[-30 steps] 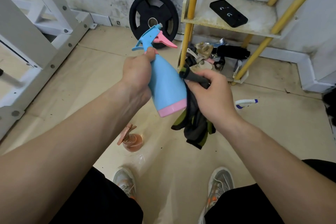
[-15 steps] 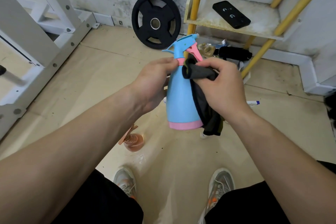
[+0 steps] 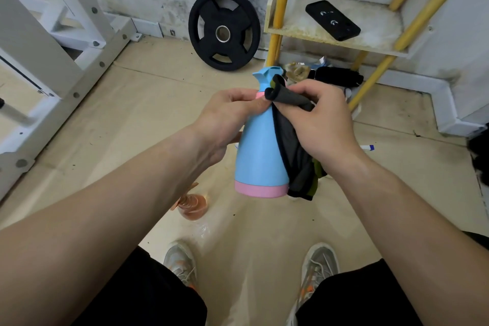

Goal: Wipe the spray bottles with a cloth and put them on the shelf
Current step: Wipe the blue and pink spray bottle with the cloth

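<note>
Head | left fingers [image 3: 239, 96] pinch smooth conical bottle [image 3: 260, 148] | right fingers [image 3: 304, 90] grip limp dark cloth [image 3: 293, 151]

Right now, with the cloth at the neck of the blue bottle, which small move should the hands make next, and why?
Probably the right hand should draw the cloth down the blue spray bottle toward its pink base. The left hand grips the neck and holds the bottle upright, and the cloth is pressed only near the top, its rest hanging loose beside the body.
</note>
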`<state>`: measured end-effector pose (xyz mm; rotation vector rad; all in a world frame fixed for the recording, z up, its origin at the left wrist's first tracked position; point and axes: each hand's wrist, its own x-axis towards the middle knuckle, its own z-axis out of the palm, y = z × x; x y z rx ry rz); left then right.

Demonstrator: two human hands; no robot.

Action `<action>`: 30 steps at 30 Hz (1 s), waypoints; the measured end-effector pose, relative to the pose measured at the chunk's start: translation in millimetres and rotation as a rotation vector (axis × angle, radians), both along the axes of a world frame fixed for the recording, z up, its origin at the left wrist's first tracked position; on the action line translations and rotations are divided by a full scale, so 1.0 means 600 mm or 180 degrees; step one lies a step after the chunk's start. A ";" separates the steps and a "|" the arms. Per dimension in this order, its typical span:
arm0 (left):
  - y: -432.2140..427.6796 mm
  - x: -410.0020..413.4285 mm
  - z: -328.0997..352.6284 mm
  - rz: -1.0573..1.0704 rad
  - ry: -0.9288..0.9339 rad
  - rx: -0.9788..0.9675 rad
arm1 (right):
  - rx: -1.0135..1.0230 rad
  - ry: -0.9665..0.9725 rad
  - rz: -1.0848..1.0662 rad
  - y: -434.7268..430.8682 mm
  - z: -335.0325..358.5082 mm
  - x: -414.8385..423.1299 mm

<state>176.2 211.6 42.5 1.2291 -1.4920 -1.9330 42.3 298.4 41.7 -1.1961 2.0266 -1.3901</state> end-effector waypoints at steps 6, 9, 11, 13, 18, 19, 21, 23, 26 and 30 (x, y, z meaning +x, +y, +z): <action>0.010 -0.013 -0.008 0.0542 -0.0057 0.0151 | 0.0135 0.0805 -0.0056 0.011 -0.004 0.027; -0.005 -0.009 -0.002 0.0877 0.0051 0.0270 | -0.0095 0.1478 0.0207 0.020 -0.014 0.048; -0.016 -0.005 0.002 0.1083 0.0181 0.0454 | -0.0148 0.1846 0.0470 0.028 -0.021 0.056; -0.023 0.000 -0.001 0.1248 0.0137 0.0589 | -0.0164 0.2227 0.0751 0.037 -0.025 0.059; -0.028 0.006 -0.020 0.1072 -0.0068 0.0561 | 0.0000 0.2901 0.1437 0.039 -0.028 0.059; -0.025 0.004 -0.021 0.0939 -0.0065 0.0562 | 0.0017 0.2863 0.1365 0.034 -0.027 0.052; -0.017 0.000 -0.022 0.0653 0.0055 0.0580 | 0.0006 0.2428 0.1056 0.022 -0.021 0.032; -0.012 -0.002 -0.020 0.0351 0.0176 0.0548 | -0.0020 0.1591 0.0891 0.013 -0.017 0.013; -0.016 0.003 -0.010 0.0095 0.0246 0.0422 | 0.0015 0.0816 0.0721 0.010 -0.012 -0.004; -0.035 0.010 0.004 0.0375 0.0458 0.0309 | 0.0307 -0.0219 0.0376 0.013 -0.021 -0.021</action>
